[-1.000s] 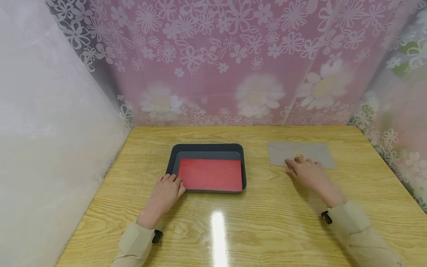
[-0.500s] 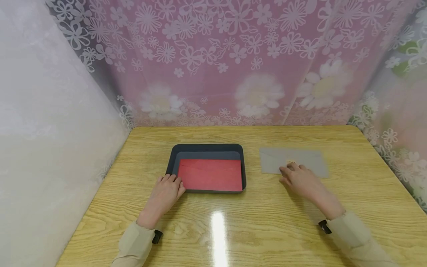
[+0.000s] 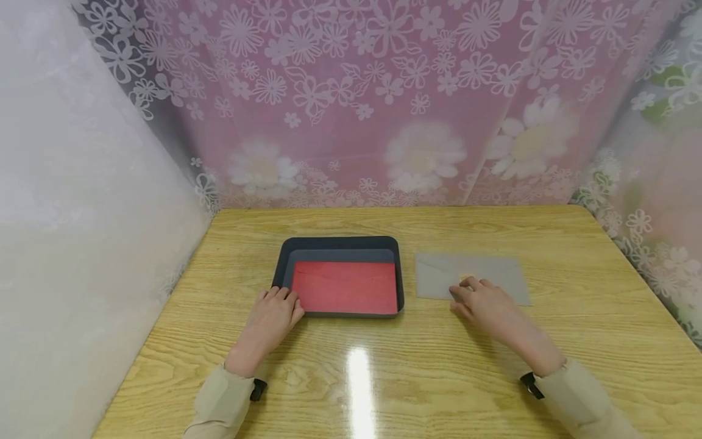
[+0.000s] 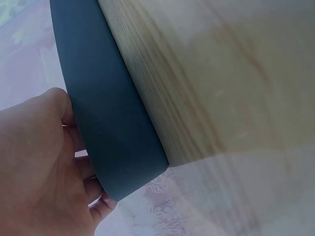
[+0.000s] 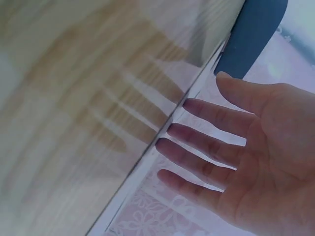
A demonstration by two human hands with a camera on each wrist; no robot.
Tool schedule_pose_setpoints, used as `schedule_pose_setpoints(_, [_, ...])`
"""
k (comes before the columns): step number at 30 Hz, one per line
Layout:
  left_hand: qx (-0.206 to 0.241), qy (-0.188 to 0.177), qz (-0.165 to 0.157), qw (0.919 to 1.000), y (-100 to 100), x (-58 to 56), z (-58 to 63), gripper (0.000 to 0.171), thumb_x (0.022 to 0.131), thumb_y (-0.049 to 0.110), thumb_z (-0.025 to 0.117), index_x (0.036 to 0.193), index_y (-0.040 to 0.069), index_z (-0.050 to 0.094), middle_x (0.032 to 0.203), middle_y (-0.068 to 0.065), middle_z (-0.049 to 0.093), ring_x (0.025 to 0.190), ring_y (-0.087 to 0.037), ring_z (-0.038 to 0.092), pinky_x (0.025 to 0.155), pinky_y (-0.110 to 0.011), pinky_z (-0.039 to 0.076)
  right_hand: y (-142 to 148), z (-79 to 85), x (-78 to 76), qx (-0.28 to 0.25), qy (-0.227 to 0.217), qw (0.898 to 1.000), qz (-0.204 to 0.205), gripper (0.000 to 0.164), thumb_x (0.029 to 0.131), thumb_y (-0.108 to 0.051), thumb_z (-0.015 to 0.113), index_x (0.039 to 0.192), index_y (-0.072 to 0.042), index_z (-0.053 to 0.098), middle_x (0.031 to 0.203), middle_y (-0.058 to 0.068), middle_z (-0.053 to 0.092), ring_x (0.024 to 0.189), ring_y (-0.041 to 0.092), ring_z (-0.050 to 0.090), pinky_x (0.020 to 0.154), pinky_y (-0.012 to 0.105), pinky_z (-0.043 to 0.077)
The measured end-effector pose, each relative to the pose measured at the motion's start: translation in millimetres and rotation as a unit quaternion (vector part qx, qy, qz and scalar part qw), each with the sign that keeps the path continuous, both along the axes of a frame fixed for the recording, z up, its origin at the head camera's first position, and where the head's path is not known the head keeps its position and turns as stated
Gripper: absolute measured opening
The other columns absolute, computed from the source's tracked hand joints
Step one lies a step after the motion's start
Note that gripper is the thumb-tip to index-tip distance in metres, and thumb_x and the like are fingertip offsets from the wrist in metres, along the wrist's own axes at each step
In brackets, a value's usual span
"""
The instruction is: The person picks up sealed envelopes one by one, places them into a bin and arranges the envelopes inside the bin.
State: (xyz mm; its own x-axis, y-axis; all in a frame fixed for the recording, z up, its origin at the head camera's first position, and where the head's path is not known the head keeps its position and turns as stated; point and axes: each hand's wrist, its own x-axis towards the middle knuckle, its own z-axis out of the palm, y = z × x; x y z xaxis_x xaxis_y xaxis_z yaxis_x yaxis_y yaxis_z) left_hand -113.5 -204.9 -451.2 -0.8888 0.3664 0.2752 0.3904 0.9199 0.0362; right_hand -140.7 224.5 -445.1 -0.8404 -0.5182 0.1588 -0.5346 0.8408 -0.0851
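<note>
In the head view a dark grey rectangular tray (image 3: 340, 242) sits left of centre, with a red envelope (image 3: 345, 288) lying flat inside. My left hand (image 3: 271, 317) grips the tray's front left corner, its fingers bent over the rim; the left wrist view shows them behind the tray wall (image 4: 98, 98). A pale grey envelope (image 3: 501, 272) lies on the table just right of the tray. My right hand (image 3: 490, 312) rests its fingertips on that envelope, partly covering a small gold mark. Straight, spread fingers (image 5: 206, 150) touch the envelope's top in the right wrist view.
A wood-grain table (image 3: 439, 378) carries everything, with a bright light reflection near its front. Pink floral curtain (image 3: 351, 134) hangs behind the back edge. A white sheet (image 3: 99, 213) bounds the left and a floral sheet (image 3: 658, 213) the right.
The grey envelope has slid left and nearer to me under my right hand, closing toward the tray. My left hand, the tray and the red envelope have stayed put.
</note>
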Motion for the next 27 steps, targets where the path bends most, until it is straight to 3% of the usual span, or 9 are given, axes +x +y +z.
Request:
schedule_pose_setpoints(7, [-0.003,-0.006,0.002,1.0000,-0.4,0.5,0.2,0.037,0.100,0.015,0.059,0.067,0.015,0.043,0.067,0.000,0.038,0.065,-0.020,0.031,0.069,-0.034,0.025,-2.0,2.8,-2.4,-0.012,-0.005,1.000,0.011,0.027,0.093,-0.022,0.073,0.111,-0.002,0.074,0.103,0.017,0.065,0.081,0.031,0.066,0.065,0.043,0.055])
schedule_pose_setpoints(10, [-0.005,-0.004,0.000,1.0000,-0.3,0.7,0.3,0.037,0.100,0.015,0.059,0.067,0.015,0.042,0.067,0.000,0.037,0.065,-0.020,0.030,0.069,-0.034,0.025,2.7,1.7,-14.9,-0.027,-0.004,1.000,0.013,0.020,0.092,-0.020,0.073,0.105,-0.005,0.075,0.099,0.015,0.066,0.078,0.030,0.065,0.063,0.041,0.054])
schedule_pose_setpoints(16, [-0.007,-0.003,0.001,1.0000,-0.3,0.7,0.7,0.037,0.100,0.015,0.060,0.068,0.015,0.043,0.068,0.000,0.038,0.066,-0.020,0.031,0.069,-0.034,0.025,23.0,1.0,-51.3,-0.024,0.004,0.999,-0.022,0.030,0.092,-0.019,0.074,0.113,0.002,0.070,0.110,0.023,0.066,0.095,0.044,0.064,0.081,0.054,0.053])
schedule_pose_setpoints(20, [-0.007,-0.007,0.001,1.0000,-0.1,0.5,0.5,0.038,0.100,0.015,0.060,0.067,0.016,0.042,0.068,0.000,0.037,0.065,-0.020,0.031,0.069,-0.034,0.026,32.8,2.7,-70.3,-0.003,-0.051,0.998,-0.048,0.046,0.089,-0.028,0.077,0.119,0.005,0.067,0.115,0.028,0.063,0.103,0.049,0.060,0.085,0.060,0.049])
schedule_pose_setpoints(27, [-0.002,-0.004,0.002,1.0000,0.1,-0.2,0.3,0.038,0.100,0.015,0.060,0.067,0.016,0.042,0.068,0.000,0.038,0.065,-0.020,0.032,0.069,-0.034,0.027,33.3,6.9,-87.4,0.005,-0.120,0.991,-0.054,0.057,0.081,-0.038,0.083,0.114,0.005,0.065,0.109,0.023,0.061,0.097,0.041,0.060,0.081,0.054,0.050])
